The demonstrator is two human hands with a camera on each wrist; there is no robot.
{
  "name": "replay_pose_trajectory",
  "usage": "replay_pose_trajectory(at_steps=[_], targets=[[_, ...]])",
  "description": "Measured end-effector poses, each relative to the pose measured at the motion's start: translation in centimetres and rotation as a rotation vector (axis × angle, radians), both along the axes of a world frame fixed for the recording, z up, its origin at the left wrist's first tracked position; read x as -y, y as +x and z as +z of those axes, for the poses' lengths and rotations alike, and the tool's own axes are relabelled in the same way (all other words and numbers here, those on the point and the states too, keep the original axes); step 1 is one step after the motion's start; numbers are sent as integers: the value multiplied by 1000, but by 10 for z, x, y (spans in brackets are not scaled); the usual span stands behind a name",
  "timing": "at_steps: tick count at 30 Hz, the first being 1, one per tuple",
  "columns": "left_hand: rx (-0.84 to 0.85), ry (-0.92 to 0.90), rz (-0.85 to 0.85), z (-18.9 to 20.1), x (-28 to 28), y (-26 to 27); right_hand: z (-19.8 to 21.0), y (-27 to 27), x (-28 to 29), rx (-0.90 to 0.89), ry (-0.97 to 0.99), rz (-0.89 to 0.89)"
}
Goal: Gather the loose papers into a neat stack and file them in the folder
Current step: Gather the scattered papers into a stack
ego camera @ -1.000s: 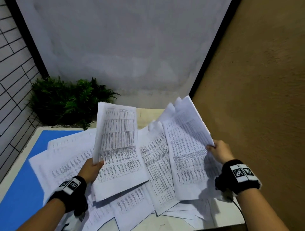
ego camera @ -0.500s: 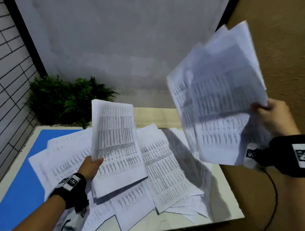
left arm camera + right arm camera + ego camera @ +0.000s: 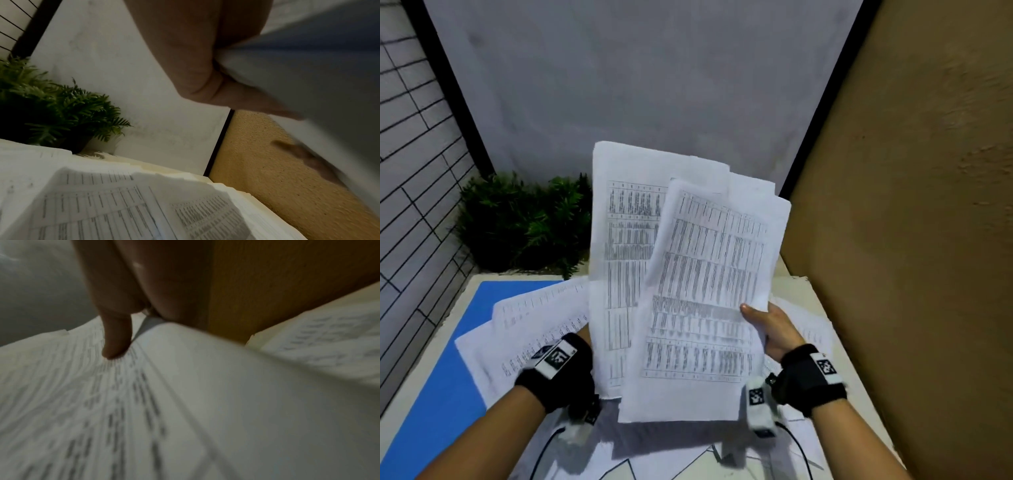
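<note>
Hands, left hand (image 3: 197, 65) and right hand (image 3: 774, 329), grip raised papers (image 3: 688, 274) hiding the plant (image 3: 524, 222) partly.

Head view downward, wrist views close, all sharing papers (image 3: 698, 298)

The raised papers (image 3: 688, 291) hide most of the left hand (image 3: 197, 53); print on them is blurred in the right wrist view.

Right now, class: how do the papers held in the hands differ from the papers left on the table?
The held papers are raised nearly upright; the table papers lie flat. The held papers are bunched between the left hand and right hand; the table papers are spread out, untouched. Both are white sheets printed with tables.
</note>
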State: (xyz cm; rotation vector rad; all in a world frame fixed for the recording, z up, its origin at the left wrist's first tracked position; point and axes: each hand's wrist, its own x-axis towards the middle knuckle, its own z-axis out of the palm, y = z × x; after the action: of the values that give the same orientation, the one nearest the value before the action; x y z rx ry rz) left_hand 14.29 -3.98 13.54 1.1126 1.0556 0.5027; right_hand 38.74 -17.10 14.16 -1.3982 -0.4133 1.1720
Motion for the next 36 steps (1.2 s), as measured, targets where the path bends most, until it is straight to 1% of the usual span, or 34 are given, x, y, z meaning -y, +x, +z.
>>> replay_pose_trajectory(at_steps=[2, 5, 6, 8, 9, 11, 12, 15, 18, 21, 24, 26, 28, 29, 31, 34, 35, 36], targets=[[91, 19, 96, 20, -1, -2, 0, -6, -10, 54, 7, -67], [325, 62, 42, 46, -10, -8, 10, -13, -21, 228, 61, -190], [366, 94, 30, 50, -15, -9, 13, -15, -24, 274, 85, -208], [359, 226, 56, 47, -20, -9, 20, -19, -26, 297, 156, -217], [334, 290, 63, 42, -22, -9, 23, -21, -27, 302, 199, -192], [316, 362, 31, 30, -26, -9, 23, -23, -28, 326, 242, -108], [312, 362, 16, 23, -28, -9, 22, -24, -28, 332, 261, -70], [300, 341, -26, 18, -20, -2, 14, -19, -26, 298, 301, -6], [278, 313, -82, 9, -10, 5, 4, -18, -24, 274, 268, 29], [246, 329, -52, 9, -6, 10, 6, -24, -24, 299, 313, 29], [320, 389, 17, 25, -8, 6, 20, -24, -23, 274, 443, 5], [394, 423, 11, 35, -6, -1, 24, -20, -18, 249, 502, 36], [396, 447, -58, 30, -4, -7, 17, -21, -17, 279, 445, 72], [365, 428, -89, 24, -2, -7, 10, -22, -16, 286, 394, 90], [316, 342, -88, 10, 1, -6, -2, -24, -17, 271, 313, 113], [252, 291, -110, 1, -3, -5, -6, -16, -21, 201, 321, 14], [232, 285, -130, 1, -6, -3, -6, -16, -24, 193, 322, 0], [204, 275, -151, 1, -7, 0, -3, -19, -27, 209, 321, 22]])
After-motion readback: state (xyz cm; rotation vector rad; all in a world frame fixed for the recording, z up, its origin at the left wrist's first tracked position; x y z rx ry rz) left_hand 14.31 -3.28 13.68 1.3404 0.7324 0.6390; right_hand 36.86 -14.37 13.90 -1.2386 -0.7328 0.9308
